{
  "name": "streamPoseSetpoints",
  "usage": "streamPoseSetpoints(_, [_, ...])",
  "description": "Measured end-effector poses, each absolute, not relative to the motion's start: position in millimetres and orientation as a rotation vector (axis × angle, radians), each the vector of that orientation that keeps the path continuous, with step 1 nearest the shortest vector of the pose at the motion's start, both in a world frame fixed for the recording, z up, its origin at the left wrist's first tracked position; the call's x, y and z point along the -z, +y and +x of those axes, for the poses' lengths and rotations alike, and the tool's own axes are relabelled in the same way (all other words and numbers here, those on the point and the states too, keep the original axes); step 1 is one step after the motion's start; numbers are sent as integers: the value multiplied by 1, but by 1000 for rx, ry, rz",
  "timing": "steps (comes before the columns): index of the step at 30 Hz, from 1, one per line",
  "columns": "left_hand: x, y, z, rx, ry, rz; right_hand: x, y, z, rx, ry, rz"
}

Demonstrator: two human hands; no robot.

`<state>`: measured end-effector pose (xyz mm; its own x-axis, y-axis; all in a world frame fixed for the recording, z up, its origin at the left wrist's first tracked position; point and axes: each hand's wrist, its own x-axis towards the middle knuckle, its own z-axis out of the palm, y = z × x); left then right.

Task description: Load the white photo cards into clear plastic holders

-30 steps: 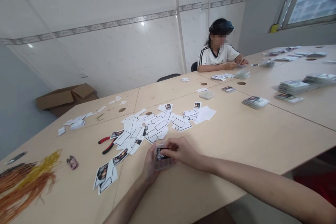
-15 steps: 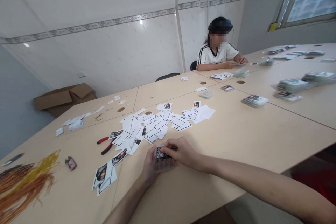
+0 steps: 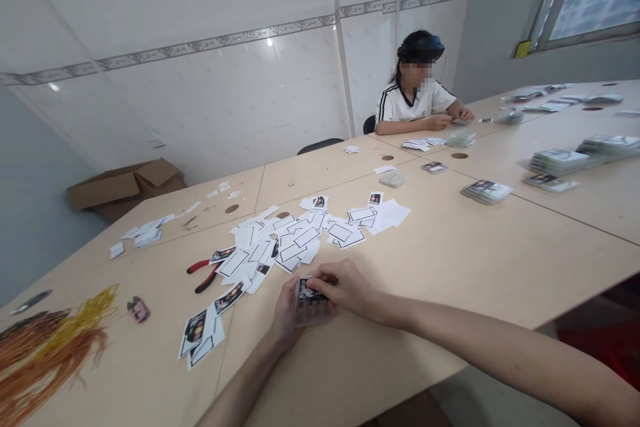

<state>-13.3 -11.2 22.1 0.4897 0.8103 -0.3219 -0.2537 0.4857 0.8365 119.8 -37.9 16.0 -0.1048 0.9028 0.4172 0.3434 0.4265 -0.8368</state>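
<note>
Near the table's front edge, a small clear plastic case (image 3: 314, 315) rests in my left hand (image 3: 286, 310), whose fingers are closed round its left side. A dark printed card (image 3: 306, 288) lies at the upper part of the case. My right hand (image 3: 347, 287) reaches over from the right, with its thumb pressed on the card and its other fingers curled at the far edge. Those fingertips are partly hidden. Just beyond my hands spreads a loose pile of white paper cards (image 3: 295, 237), some with black frames and some with dark pictures.
Red-handled pliers (image 3: 204, 273) touch the pile's left side. Further left lie pink-handled snippers (image 3: 137, 309) and orange and yellow cords (image 3: 65, 340). Stacked clear cases (image 3: 486, 191) stand to the right. Across the table, a person (image 3: 413, 97) handles a similar case. A cardboard box (image 3: 125, 187) stands beyond the table.
Both hands stay on the case, with the right thumb still on the card. The view has shifted very slightly; nothing else visibly differs.
</note>
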Motion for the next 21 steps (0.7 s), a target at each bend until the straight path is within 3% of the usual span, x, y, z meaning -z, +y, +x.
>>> streamPoseSetpoints(21, [-24,-12,-11,-723,803,876,-17,-39,119,-694,-1666,-1113])
